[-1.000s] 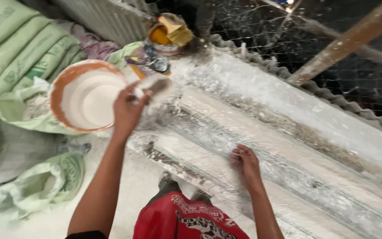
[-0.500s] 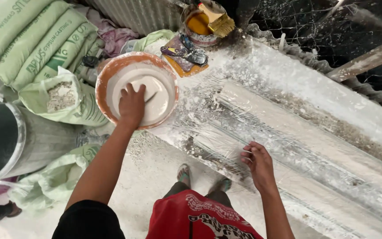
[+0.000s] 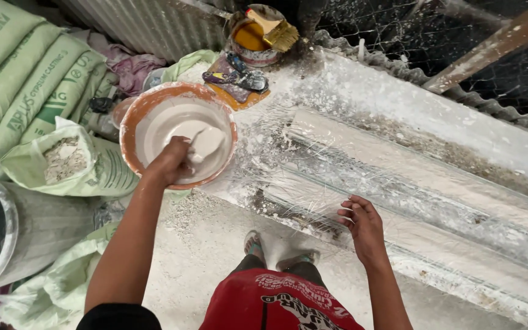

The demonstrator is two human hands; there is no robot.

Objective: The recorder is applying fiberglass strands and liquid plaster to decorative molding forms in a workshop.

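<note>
The left hand [image 3: 169,162] is dipped into an orange-rimmed basin [image 3: 131,119] of white plaster slurry [image 3: 172,122], fingers curled around a scoop of it. The right hand [image 3: 362,226] hovers loosely spread, holding nothing, at the near edge of the long white plaster mould [image 3: 410,183]. Pale green printed sacks [image 3: 25,79] are stacked at far left, one torn open. An orange-filled tin [image 3: 253,40] with a brush [image 3: 275,29] stands beyond the basin.

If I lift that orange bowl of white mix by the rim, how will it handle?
The orange bowl looks well filled with wet white mix, so probably heavy and prone to slosh if tilted. Its rim is smeared with paste, so likely slippery. The left hand is inside it; two-handed lifting seems safer.
</note>
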